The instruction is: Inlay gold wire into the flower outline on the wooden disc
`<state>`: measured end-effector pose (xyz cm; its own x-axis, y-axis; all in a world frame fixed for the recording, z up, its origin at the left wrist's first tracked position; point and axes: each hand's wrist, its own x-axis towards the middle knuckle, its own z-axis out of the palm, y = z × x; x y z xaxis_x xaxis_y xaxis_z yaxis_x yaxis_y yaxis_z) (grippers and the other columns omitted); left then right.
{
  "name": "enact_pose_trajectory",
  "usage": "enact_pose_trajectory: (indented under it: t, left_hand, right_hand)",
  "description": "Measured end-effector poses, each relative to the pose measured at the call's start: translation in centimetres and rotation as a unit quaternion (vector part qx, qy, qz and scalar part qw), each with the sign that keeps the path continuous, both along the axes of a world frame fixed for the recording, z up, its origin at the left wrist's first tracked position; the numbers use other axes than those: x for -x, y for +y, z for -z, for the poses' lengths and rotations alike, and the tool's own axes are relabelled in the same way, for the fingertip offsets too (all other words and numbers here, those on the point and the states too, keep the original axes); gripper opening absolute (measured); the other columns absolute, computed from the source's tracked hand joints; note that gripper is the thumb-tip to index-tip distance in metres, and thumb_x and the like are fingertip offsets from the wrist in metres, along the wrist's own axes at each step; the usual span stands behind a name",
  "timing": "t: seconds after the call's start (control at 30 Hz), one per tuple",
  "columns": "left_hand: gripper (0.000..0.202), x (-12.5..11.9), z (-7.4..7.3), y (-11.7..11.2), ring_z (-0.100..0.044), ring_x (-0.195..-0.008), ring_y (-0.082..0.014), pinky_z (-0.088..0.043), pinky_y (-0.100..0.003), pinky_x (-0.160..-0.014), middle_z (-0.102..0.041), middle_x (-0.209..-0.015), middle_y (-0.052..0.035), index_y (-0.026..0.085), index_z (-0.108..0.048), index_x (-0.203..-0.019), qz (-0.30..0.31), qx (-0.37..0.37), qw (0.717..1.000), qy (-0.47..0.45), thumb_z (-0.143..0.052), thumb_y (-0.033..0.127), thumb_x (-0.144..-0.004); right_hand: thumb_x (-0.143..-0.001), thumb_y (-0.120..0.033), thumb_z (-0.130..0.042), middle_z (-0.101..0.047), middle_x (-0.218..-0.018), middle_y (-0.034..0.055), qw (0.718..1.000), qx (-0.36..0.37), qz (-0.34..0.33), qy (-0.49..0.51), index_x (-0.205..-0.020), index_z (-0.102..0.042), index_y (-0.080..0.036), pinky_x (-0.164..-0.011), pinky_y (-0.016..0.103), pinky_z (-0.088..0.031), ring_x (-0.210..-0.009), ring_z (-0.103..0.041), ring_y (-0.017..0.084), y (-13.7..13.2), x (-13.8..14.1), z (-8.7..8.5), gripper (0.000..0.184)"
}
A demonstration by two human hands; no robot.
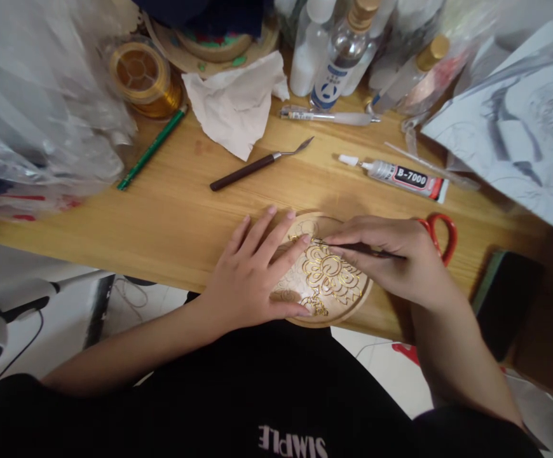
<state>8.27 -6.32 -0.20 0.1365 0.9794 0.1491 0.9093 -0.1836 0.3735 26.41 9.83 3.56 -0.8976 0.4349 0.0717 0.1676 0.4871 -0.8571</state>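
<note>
A round wooden disc (363,301) with a raised rim lies near the table's front edge. Its pale face carries a flower pattern (332,270) outlined in shiny gold wire, with drawn lines toward the left. My left hand (252,277) rests spread over the disc's left side, thumb and index finger touching its face and the other fingers reaching past the rim. My right hand (395,251) is closed around slim dark tweezers (360,248), whose tips meet the upper part of the pattern beside my left index fingertip. Part of the disc is hidden under both hands.
Behind the disc lie a small palette knife (252,170), a B-7000 glue tube (400,177), a pen (328,116), a green pencil (152,149) and crumpled tissue (238,102). A gold wire spool (145,76) and bottles (336,60) stand farther back. Red-handled scissors (443,236) sit right.
</note>
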Motion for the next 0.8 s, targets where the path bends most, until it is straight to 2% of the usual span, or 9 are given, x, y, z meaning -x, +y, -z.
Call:
enact_pose_trajectory:
  t: [0.27,0.53,0.8]
  left_hand:
    - [0.089,0.1,-0.04,0.05,-0.027,-0.146,-0.0398,-0.017,-0.054,-0.119,-0.034,-0.156,-0.019,0.017,-0.045,-0.144,0.005,0.004,1.0,0.003,-0.047,0.08,-0.081]
    - [0.086,0.04,0.02,0.04,-0.027,-0.146,-0.0393,-0.018,-0.054,-0.118,-0.034,-0.155,-0.0192,0.017,-0.044,-0.145,0.003,0.002,1.0,0.007,-0.043,0.078,-0.084]
    - [0.086,0.08,-0.15,0.11,-0.03,-0.144,-0.0413,-0.022,-0.055,-0.116,-0.036,-0.154,-0.0214,0.016,-0.045,-0.144,0.008,0.001,1.0,0.016,-0.044,0.077,-0.084]
  right_hand:
    - [-0.087,-0.019,-0.068,-0.076,-0.084,0.0014,0.999,0.001,0.049,0.001,-0.096,-0.075,-0.025,-0.064,0.026,-0.055,-0.074,-0.071,0.014,-0.77,0.19,0.02,0.013]
    - [-0.087,-0.017,-0.066,-0.077,-0.095,0.001,1.0,-0.001,0.009,0.001,-0.108,-0.072,-0.03,-0.073,0.029,-0.059,-0.081,-0.072,0.015,-0.51,-0.15,0.09,0.025]
    - [-0.088,-0.016,-0.065,-0.076,-0.098,0.0019,1.0,-0.006,-0.004,0.003,-0.108,-0.072,-0.029,-0.077,0.029,-0.059,-0.087,-0.072,0.015,-0.3,-0.2,0.19,0.024]
